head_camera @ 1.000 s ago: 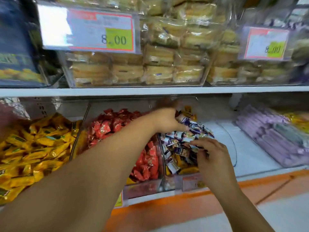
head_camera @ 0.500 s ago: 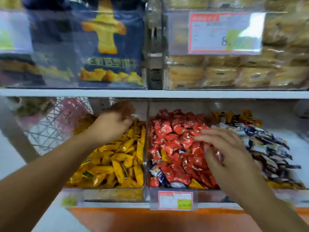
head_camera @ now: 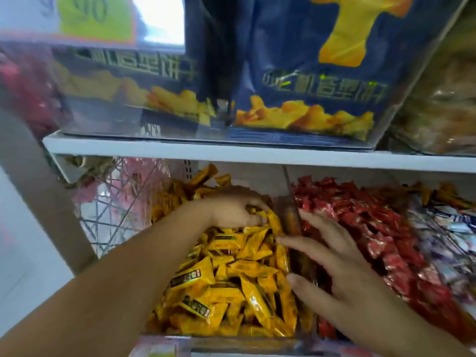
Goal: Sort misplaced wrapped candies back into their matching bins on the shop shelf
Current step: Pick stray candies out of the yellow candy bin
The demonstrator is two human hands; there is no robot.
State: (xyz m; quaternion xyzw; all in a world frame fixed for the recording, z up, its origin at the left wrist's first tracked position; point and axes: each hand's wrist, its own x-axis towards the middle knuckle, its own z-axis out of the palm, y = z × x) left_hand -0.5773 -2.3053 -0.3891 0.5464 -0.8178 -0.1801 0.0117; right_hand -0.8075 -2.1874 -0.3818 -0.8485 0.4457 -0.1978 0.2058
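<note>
My left hand [head_camera: 233,210] reaches into the back of the clear bin of yellow wrapped candies [head_camera: 231,279]; its fingers are curled down into the pile, and what they hold is hidden. My right hand [head_camera: 334,261] hovers with fingers spread over the clear divider [head_camera: 289,202] between the yellow bin and the bin of red wrapped candies [head_camera: 373,228], holding nothing. Further right lies a bin of blue-and-white wrapped candies [head_camera: 445,228] with a few yellow ones [head_camera: 443,195] at its back.
A white shelf board [head_camera: 231,150] runs just above the bins, carrying dark blue snack bags [head_camera: 309,86] in a clear box. A price label [head_camera: 95,19] hangs at top left. A wire basket [head_camera: 121,202] stands left of the yellow bin.
The view swung left from the blue-and-white bin to the yellow bin. My left hand dropped into the yellow candies; my right hand moved left from the red pile to the divider.
</note>
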